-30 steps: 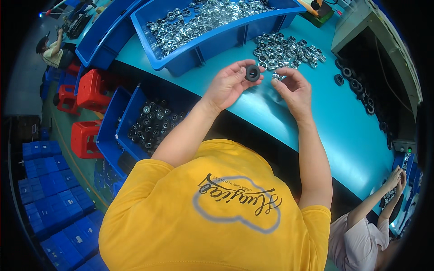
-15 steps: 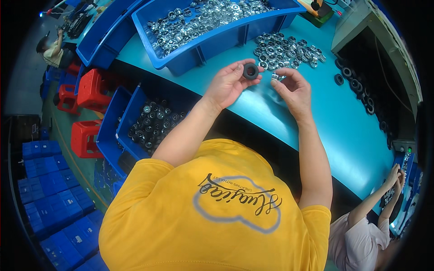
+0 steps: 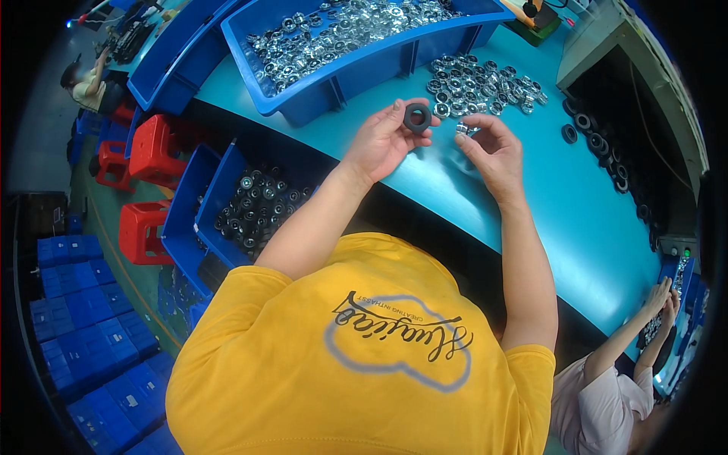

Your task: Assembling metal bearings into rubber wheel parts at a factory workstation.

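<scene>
Between thumb and fingers, my left hand (image 3: 384,142) grips a black rubber tyre (image 3: 417,118), its round hole facing up. My right hand (image 3: 493,154) pinches a small shiny metal wheel hub (image 3: 464,129) at its fingertips. The two parts are apart, a short gap between them, over the turquoise table (image 3: 523,201). Just beyond my right hand lies a loose pile of silver wheel hubs (image 3: 485,85). Behind my left hand stands a large blue bin (image 3: 326,98) holding many more of these hubs.
Black tyres (image 3: 599,144) line the table's right side beside a pale frame (image 3: 599,45). Below the table's left edge, a blue crate (image 3: 216,193) holds assembled wheels. Red stools (image 3: 144,231) and stacked blue boxes (image 3: 91,326) stand left. A co-worker's hands (image 3: 663,303) are at lower right.
My left hand has shifted and turned the tyre slightly left, away from the hub, so its hole shows more. My right hand stays nearly still. The co-worker's hands have moved slightly.
</scene>
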`<state>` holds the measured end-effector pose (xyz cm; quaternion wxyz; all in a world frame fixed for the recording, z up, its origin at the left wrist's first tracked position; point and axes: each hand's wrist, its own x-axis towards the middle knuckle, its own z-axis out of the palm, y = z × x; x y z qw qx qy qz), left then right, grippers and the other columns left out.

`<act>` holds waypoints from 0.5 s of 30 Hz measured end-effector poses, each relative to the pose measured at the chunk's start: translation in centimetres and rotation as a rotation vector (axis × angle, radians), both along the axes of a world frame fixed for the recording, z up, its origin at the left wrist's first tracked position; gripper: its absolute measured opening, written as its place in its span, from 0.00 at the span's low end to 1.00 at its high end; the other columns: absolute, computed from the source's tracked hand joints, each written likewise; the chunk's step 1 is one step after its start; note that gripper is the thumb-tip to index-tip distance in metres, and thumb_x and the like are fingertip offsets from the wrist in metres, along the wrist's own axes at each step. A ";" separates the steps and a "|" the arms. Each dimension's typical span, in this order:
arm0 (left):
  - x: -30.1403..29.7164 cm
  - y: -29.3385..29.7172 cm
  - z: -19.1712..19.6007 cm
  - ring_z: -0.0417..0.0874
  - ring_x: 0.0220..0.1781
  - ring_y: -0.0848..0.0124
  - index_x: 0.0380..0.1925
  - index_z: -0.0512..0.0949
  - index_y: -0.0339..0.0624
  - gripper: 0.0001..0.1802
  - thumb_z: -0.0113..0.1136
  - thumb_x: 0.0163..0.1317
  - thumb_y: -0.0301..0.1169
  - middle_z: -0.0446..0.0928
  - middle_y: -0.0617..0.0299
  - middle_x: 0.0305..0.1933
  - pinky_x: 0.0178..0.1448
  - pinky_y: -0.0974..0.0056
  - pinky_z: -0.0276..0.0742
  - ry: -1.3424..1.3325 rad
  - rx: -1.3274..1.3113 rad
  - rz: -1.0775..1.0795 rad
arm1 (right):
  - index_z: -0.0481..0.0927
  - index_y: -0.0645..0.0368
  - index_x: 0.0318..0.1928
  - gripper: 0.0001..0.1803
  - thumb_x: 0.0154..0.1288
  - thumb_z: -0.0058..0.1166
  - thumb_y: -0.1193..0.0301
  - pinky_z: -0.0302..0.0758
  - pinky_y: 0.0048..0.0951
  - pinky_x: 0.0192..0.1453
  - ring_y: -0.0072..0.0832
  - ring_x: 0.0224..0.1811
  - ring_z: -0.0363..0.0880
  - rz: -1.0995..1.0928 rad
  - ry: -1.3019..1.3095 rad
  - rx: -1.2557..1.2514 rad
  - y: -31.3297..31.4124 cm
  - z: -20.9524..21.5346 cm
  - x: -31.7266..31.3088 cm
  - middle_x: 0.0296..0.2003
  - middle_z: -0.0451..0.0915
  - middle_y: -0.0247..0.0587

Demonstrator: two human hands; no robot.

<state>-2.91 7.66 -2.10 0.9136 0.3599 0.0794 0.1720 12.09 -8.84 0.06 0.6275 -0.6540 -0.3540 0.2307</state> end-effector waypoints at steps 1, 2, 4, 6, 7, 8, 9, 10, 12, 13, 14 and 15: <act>0.0 0.0 0.0 0.82 0.48 0.65 0.64 0.70 0.34 0.27 0.40 0.81 0.46 0.79 0.46 0.53 0.56 0.59 0.81 0.001 -0.005 0.001 | 0.84 0.59 0.46 0.16 0.57 0.71 0.76 0.68 0.14 0.29 0.09 0.27 0.74 0.002 0.005 0.001 0.0 -0.1 0.0 0.28 0.79 0.23; 0.0 0.0 0.0 0.82 0.48 0.66 0.63 0.70 0.34 0.27 0.39 0.81 0.46 0.79 0.46 0.53 0.55 0.60 0.81 0.002 -0.010 0.002 | 0.84 0.59 0.46 0.16 0.57 0.71 0.76 0.68 0.14 0.29 0.09 0.27 0.74 0.004 0.011 0.003 0.0 -0.1 0.1 0.28 0.79 0.23; 0.0 0.0 0.0 0.82 0.47 0.66 0.63 0.70 0.35 0.27 0.39 0.81 0.46 0.80 0.47 0.53 0.54 0.60 0.81 0.003 -0.021 0.002 | 0.84 0.59 0.46 0.16 0.57 0.71 0.76 0.68 0.13 0.29 0.09 0.27 0.73 0.004 0.012 0.010 0.0 -0.2 0.1 0.28 0.79 0.23; 0.0 0.0 0.1 0.82 0.47 0.67 0.63 0.70 0.35 0.27 0.38 0.81 0.46 0.80 0.47 0.53 0.54 0.60 0.81 0.000 -0.032 -0.001 | 0.84 0.59 0.46 0.16 0.57 0.71 0.76 0.68 0.13 0.29 0.09 0.28 0.73 0.005 0.012 0.010 -0.1 -0.2 0.1 0.29 0.79 0.23; 0.0 0.0 0.1 0.82 0.47 0.67 0.63 0.70 0.35 0.27 0.38 0.81 0.46 0.80 0.47 0.53 0.54 0.60 0.81 -0.001 -0.032 0.000 | 0.84 0.59 0.46 0.16 0.57 0.71 0.76 0.68 0.13 0.29 0.09 0.28 0.73 0.007 0.012 0.007 -0.1 -0.2 0.1 0.29 0.79 0.23; 0.0 0.0 0.0 0.82 0.47 0.67 0.63 0.70 0.35 0.27 0.38 0.81 0.46 0.80 0.47 0.53 0.54 0.60 0.81 -0.001 -0.033 0.002 | 0.84 0.59 0.46 0.16 0.57 0.71 0.76 0.68 0.13 0.29 0.08 0.28 0.73 0.009 0.013 0.004 -0.1 -0.2 0.1 0.29 0.79 0.23; 0.0 0.0 0.0 0.82 0.47 0.67 0.63 0.70 0.35 0.27 0.38 0.81 0.46 0.80 0.47 0.53 0.54 0.60 0.81 -0.001 -0.034 0.003 | 0.84 0.59 0.46 0.16 0.57 0.71 0.76 0.68 0.14 0.29 0.09 0.28 0.73 0.009 0.014 0.013 -0.1 -0.2 0.1 0.30 0.79 0.23; 0.0 0.0 0.0 0.82 0.47 0.67 0.63 0.70 0.35 0.27 0.38 0.81 0.46 0.80 0.47 0.53 0.54 0.60 0.81 0.001 -0.034 0.006 | 0.84 0.59 0.46 0.16 0.57 0.71 0.76 0.68 0.14 0.29 0.09 0.28 0.73 0.010 0.016 0.021 0.0 -0.3 0.1 0.30 0.79 0.23; 0.0 0.0 0.1 0.83 0.46 0.67 0.63 0.70 0.35 0.27 0.38 0.81 0.46 0.80 0.47 0.53 0.53 0.61 0.81 0.004 -0.036 0.012 | 0.84 0.59 0.46 0.16 0.57 0.71 0.76 0.68 0.14 0.30 0.09 0.28 0.74 0.012 0.019 0.026 0.0 -0.3 0.1 0.30 0.79 0.23; 0.0 0.0 0.1 0.83 0.46 0.67 0.63 0.70 0.35 0.27 0.38 0.81 0.46 0.80 0.47 0.52 0.53 0.61 0.81 0.005 -0.037 0.014 | 0.84 0.59 0.46 0.16 0.58 0.71 0.76 0.68 0.14 0.30 0.09 0.28 0.74 0.014 0.021 0.022 0.0 -0.3 0.1 0.30 0.79 0.24; 0.0 0.0 0.1 0.83 0.46 0.67 0.64 0.69 0.36 0.27 0.38 0.81 0.46 0.80 0.47 0.52 0.53 0.61 0.81 0.006 -0.039 0.015 | 0.84 0.59 0.46 0.16 0.58 0.71 0.76 0.68 0.14 0.30 0.09 0.28 0.74 0.016 0.022 0.017 -0.1 -0.2 0.1 0.30 0.79 0.24; 0.0 0.0 0.2 0.83 0.46 0.67 0.64 0.69 0.36 0.27 0.37 0.81 0.46 0.80 0.46 0.52 0.53 0.61 0.82 0.006 -0.041 0.015 | 0.84 0.59 0.46 0.16 0.58 0.71 0.76 0.68 0.14 0.30 0.09 0.28 0.74 0.016 0.024 0.016 -0.1 -0.1 0.0 0.30 0.79 0.24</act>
